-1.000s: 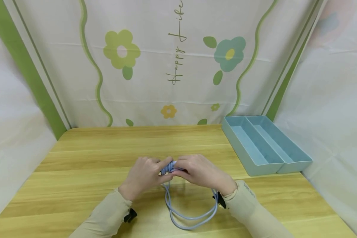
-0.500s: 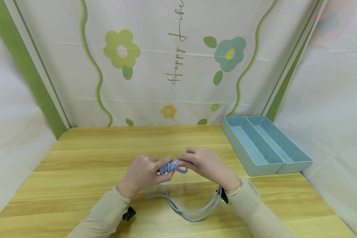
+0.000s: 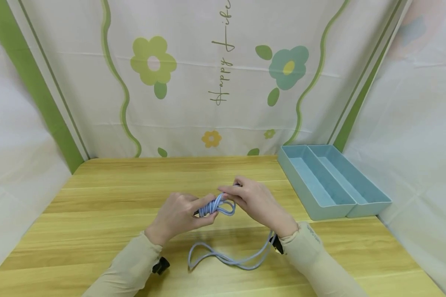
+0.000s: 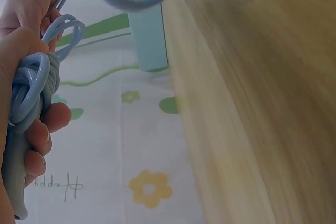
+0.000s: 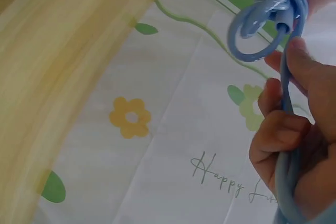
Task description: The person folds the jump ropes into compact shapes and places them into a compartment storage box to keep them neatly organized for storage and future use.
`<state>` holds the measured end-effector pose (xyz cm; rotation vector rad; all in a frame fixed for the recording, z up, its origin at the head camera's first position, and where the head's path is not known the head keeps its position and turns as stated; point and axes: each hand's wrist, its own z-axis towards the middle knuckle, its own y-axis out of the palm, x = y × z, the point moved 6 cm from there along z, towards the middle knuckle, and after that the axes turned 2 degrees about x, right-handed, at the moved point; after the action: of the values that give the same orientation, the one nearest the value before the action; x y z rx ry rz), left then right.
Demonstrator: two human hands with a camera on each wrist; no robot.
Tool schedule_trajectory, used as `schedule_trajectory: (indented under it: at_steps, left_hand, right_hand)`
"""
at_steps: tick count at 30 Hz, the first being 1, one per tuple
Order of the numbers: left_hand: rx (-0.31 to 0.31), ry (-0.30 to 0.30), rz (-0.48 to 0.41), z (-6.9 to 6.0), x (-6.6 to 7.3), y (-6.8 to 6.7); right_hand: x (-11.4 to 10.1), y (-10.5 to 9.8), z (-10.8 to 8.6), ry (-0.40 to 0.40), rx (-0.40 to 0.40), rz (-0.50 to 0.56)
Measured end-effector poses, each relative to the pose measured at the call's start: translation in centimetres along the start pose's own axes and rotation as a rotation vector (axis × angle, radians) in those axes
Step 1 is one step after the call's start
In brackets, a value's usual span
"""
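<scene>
Head view: left hand (image 3: 180, 212) grips the coiled blue cord (image 3: 208, 208) over the desk (image 3: 115, 198); right hand (image 3: 258, 202) holds the same cord just beside; slack loop (image 3: 228, 260) below, desk contact unclear.

Downward head view, wrist closeups sharing cord (image 3: 207, 209)

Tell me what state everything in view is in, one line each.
Blue cord: partly wound, the rest in loose loops
Handle: held, cord wound around it
Left hand: grips the wound cord
Right hand: holds cord strands
Blue trays: open-topped, side by side
Curtain: hanging, lightly creased
</scene>
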<state>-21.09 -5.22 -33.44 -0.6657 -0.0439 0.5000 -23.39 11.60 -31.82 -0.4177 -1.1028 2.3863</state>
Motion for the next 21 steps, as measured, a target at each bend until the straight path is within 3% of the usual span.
schedule_trajectory:
  at_steps: [6, 12, 21]
  left_hand:
    - [0.032, 0.014, -0.037, 0.2, 0.2, 0.0]
    - [0.065, 0.036, -0.051, 0.2, 0.4, -0.3]
    - [0.096, 0.064, -0.046, 0.4, 1.0, -0.4]
  right_hand:
    - [0.7, 0.1, 0.0, 0.050, 0.037, 0.062]
    - [1.0, 0.1, 0.1, 0.092, -0.006, 0.150]
    - [1.6, 0.2, 0.1, 0.117, -0.076, 0.380]
